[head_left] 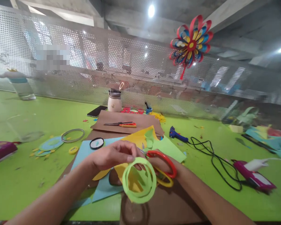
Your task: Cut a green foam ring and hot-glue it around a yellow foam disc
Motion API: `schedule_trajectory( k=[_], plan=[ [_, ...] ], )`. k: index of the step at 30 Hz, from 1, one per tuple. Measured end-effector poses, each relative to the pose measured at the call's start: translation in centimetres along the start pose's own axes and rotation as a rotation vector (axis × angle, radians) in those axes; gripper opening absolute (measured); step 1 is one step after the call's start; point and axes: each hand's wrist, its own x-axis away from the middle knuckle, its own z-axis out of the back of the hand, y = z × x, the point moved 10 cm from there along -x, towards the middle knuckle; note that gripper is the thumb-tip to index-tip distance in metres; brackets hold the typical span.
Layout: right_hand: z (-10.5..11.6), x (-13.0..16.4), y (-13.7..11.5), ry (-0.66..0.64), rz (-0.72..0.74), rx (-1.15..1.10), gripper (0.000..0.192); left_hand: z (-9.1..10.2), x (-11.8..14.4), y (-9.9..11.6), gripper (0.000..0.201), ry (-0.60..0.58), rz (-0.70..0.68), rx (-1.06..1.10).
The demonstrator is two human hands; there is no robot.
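Observation:
My left hand point(114, 154) pinches the top of a light green paper ring point(142, 199) between thumb and fingers. A second thin loop of the same paper sits inside it, partly cut apart. Close on the right, my right hand point(158, 163) grips scissors point(174, 171) with one red and one yellow handle loop. Their blades point toward the left hand and are mostly hidden by the fingers. Beneath both hands lie sheets of yellow paper point(137, 137), light blue paper point(83, 156), green paper point(170, 150) and brown paper point(168, 206).
A blue glue gun point(178, 135) with a black cable lies at right, near a purple power strip point(255, 176). Ahead are another pair of scissors point(120, 124) and a lidded jar point(114, 103). At left are a tape roll point(97, 143), a grey ring point(63, 136) and blue paper discs point(49, 146).

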Motion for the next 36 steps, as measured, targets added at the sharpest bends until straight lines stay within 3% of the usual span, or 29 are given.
schedule_trajectory(
  k=[4, 8, 13, 16, 18, 21, 28, 36],
  plan=[
    [-0.1, -0.5, 0.6, -0.056, -0.060, 0.053, 0.024, 0.5, -0.6, -4.0, 0.014, -0.059, 0.232, -0.256],
    [1.3, 0.1, -0.2, 0.016, -0.023, 0.109, 0.024, 1.6, -0.8, -5.1, 0.019, -0.009, 0.259, -0.310],
    [6.9, 1.8, -1.9, 0.320, 0.013, 0.305, 0.025, 1.8, -0.7, -5.5, 0.021, 0.009, 0.271, -0.339],
    [10.2, 2.3, -1.6, 0.523, -0.067, 0.490, 0.026, 1.6, -0.7, -5.4, 0.021, -0.003, 0.270, -0.346],
    [11.2, 2.2, -1.0, 0.608, -0.141, 0.613, 0.027, 1.4, -0.8, -5.2, 0.020, -0.019, 0.269, -0.350],
    [10.6, 1.5, -0.5, 0.641, -0.220, 0.768, 0.027, 1.0, -0.7, -4.8, 0.019, -0.046, 0.269, -0.359],
    [5.6, -1.2, -2.3, 0.557, -0.198, 1.008, 0.026, -0.1, 0.1, -3.7, 0.018, -0.140, 0.254, -0.498],
    [2.4, -1.7, -4.0, 0.513, -0.115, 1.143, 0.027, 0.2, 0.2, -2.4, 0.025, -0.083, 0.202, -0.744]
  ],
)
